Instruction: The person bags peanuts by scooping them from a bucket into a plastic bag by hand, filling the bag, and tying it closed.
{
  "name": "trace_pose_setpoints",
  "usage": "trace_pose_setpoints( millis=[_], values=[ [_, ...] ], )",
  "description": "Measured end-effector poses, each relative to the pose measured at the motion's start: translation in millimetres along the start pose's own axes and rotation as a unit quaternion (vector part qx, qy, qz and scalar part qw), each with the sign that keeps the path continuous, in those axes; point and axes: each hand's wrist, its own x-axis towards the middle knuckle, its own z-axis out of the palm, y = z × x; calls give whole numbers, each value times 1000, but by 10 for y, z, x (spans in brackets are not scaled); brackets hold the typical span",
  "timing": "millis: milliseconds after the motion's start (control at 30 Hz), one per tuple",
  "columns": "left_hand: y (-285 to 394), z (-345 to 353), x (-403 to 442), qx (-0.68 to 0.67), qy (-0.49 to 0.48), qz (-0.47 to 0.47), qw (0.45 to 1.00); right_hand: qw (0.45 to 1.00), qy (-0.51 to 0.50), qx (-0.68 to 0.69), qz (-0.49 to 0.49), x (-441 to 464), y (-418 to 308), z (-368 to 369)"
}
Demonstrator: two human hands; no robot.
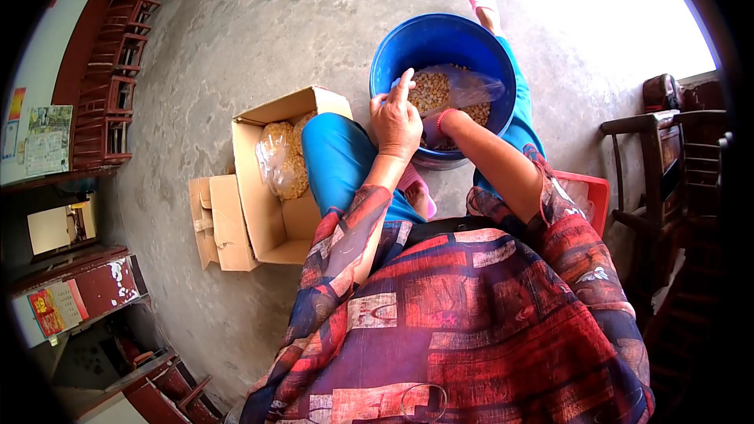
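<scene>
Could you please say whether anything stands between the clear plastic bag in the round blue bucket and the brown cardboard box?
Yes: the bucket's wall, the left hand, and the blue-trousered left knee beside the box.

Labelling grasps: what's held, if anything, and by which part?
Can't tell: left hand is by the clear bag, right hand down in the blue bucket, grips hidden.

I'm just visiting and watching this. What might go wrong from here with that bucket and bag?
The limp clear plastic bag inside the round blue plastic bucket might slip or fold over, scattering some of the small pale-yellow kernels.

The bucket stands on the grey concrete floor between the person's legs, so a knock might tip it.

The open brown cardboard box sits close by the left knee; a leg shift might jostle it.
</scene>
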Motion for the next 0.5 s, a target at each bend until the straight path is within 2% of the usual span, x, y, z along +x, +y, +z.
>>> trace_pose_setpoints(
  millis=[200,300,400,433,500],
  values=[
    [5,-4,3,-1,1,-1,1000,997,58,52,2,447,175,308],
    [-3,1,2,0,2,0,1000,998,67,15,5,418,152,266],
    [5,-6,3,2,1,-2,1000,998,54,8,8,-119,-55,-62],
    [8,-8,1,1,1,-3,1000,991,126,-36,10,-567,-219,-319],
    [10,-10,3,1,2,-2,1000,977,196,-80,10,-1000,-386,-620]
  ],
)
